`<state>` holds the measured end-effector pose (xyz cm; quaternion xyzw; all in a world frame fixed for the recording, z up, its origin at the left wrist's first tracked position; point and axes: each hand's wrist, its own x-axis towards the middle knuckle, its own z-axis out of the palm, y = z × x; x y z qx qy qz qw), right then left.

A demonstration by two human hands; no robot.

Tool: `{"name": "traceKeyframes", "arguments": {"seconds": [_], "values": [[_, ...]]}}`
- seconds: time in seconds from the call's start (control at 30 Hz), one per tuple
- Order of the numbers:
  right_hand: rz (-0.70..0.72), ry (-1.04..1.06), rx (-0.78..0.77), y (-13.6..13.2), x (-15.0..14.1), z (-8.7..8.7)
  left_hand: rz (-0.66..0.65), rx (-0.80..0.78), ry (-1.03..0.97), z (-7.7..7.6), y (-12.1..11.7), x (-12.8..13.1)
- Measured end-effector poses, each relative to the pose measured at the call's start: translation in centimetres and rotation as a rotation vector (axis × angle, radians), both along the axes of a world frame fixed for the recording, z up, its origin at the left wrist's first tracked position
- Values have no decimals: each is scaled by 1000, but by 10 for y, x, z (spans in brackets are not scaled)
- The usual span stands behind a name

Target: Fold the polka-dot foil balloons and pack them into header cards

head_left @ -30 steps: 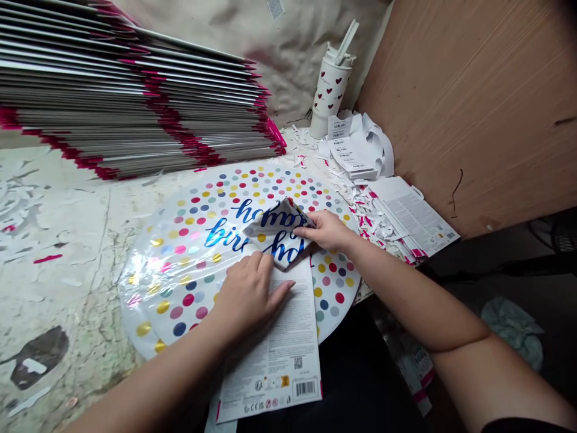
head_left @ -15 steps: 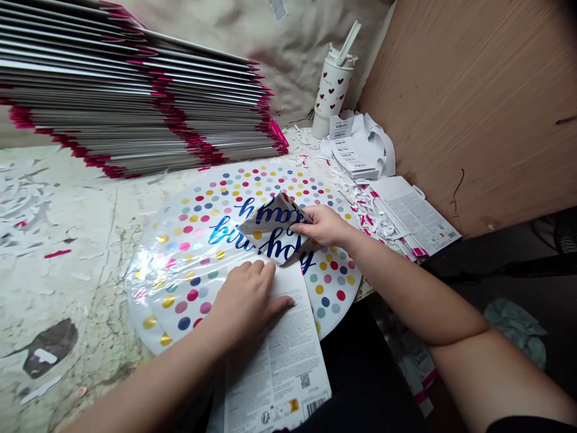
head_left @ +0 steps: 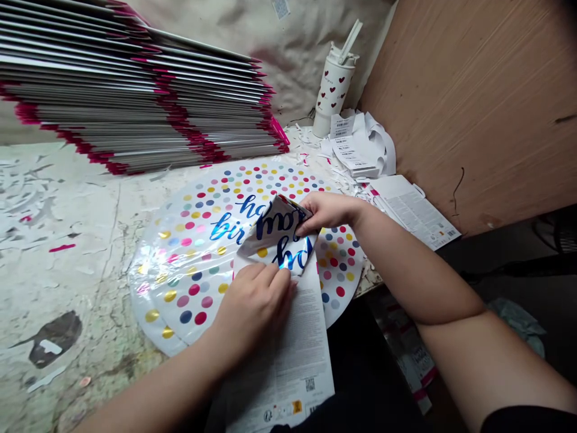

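Note:
A folded foil balloon point(head_left: 265, 240) with blue lettering and coloured dots is pinched at its right edge by my right hand point(head_left: 331, 213). Its lower end meets the upper edge of a white printed card packet point(head_left: 304, 337), which leans toward my lap; I cannot tell how far inside it reaches. My left hand point(head_left: 256, 294) lies over the packet's top, fingers curled and pressed together at that edge, the thumb mostly hidden. Beneath both lie flat round foil balloons point(head_left: 193, 276) with coloured dots and blue lettering.
A tall stack of pink-edged card packets point(head_left: 148, 108) stands at the back left. A white tumbler point(head_left: 331, 90) with hearts, a strip of barcode labels point(head_left: 351, 147), paper scraps and more packets point(head_left: 417, 210) sit at right, beside a wooden panel point(head_left: 478, 108).
My right hand has turned and shifted slightly right with the folded balloon, whose lower end now meets the packet's top. My left hand has moved slightly down and right, its thumb drawn in.

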<state>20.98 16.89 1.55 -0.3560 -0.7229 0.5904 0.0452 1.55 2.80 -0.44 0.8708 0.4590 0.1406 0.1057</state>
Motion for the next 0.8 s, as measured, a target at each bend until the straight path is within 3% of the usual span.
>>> {"name": "traceKeyframes", "arguments": {"seconds": [0.07, 0.2, 0.43, 0.5, 0.6, 0.67, 0.8], "values": [[36, -5, 4, 7, -5, 8, 3, -21, -35, 4, -4, 4], [43, -2, 106, 4, -19, 18, 68, -336, -190, 15, -1, 2], [122, -96, 170, -9, -16, 21, 74, -593, -380, 19, 4, -7], [151, -131, 162, -5, -13, 22, 61, -494, -308, 19, 0, -3], [227, -211, 81, 2, -16, 27, 13, -130, -96, 16, -9, 8], [282, -301, 85, 2, -23, 33, -16, 16, 16, 14, -15, 14], [246, -442, 383, -9, -42, 43, -1, 32, 85, 11, -18, 19]]}}
